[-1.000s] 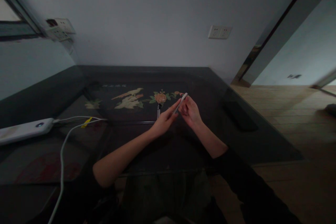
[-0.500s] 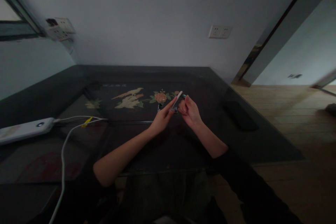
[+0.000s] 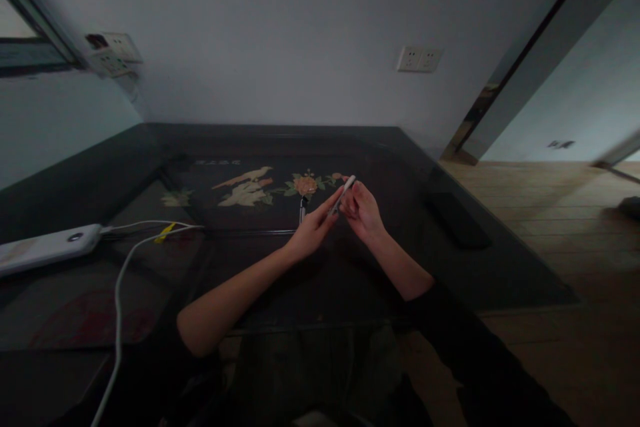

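Over the middle of the dark table, my left hand (image 3: 314, 227) grips a thin, flat, pale-edged object (image 3: 345, 191), which is tilted so that mostly its edge faces me. My right hand (image 3: 361, 209) is close against the right side of this object, fingers curled and pinched together. Whatever those fingers hold is too small and too hidden to name. A short slim piece, dark at the top and silvery below (image 3: 303, 209), shows just left of my left fingers.
The glossy dark table (image 3: 280, 293) carries a bird-and-flower picture (image 3: 245, 192). At right lies a dark flat rectangular object (image 3: 459, 220). A white power strip (image 3: 50, 248) with a white cable (image 3: 120, 307) is at left. Wall sockets (image 3: 419, 59) sit behind.
The flat object and my left fingers have shifted slightly right, nearer my right hand. A green bit by my right fingertips no longer shows. The slim piece left of my hand is more exposed.
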### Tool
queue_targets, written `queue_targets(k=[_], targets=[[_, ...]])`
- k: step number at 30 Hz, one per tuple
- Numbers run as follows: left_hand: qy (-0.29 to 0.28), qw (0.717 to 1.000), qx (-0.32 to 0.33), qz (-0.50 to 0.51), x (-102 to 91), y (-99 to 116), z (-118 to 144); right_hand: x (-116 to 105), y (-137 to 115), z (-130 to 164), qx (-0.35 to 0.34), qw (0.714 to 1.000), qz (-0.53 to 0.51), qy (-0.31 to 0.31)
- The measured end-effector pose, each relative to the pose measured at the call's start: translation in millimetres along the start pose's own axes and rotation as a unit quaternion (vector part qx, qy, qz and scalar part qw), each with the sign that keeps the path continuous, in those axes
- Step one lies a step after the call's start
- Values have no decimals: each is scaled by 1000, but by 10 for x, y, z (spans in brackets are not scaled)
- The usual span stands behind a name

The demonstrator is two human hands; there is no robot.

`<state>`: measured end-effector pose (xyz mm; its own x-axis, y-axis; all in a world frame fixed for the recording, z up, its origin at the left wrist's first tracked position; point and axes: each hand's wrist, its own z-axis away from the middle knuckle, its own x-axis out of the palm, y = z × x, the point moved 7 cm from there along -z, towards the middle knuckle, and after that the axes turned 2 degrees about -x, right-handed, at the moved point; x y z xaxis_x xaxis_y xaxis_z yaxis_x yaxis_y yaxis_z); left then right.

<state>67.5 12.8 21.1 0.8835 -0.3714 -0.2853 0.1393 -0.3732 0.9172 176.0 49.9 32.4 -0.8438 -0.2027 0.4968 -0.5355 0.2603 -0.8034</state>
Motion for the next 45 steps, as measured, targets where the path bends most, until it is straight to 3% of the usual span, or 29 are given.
queue_targets(k=[6, 23, 38, 45], targets=[[-17, 1000, -10, 20, 25, -13, 4, -22, 25, -16, -8, 1000, 0, -9], [49, 996, -4, -70, -153, -93, -56, 14, 21, -7, 2, 1000, 0, -26], [-30, 999, -7, 35, 49, -42, 8, -38, 41, -17, 1, 1000, -6, -10], [9, 1000, -3, -19, -18, -7, -6, -21, 47, -10, 5, 1000, -27, -15]])
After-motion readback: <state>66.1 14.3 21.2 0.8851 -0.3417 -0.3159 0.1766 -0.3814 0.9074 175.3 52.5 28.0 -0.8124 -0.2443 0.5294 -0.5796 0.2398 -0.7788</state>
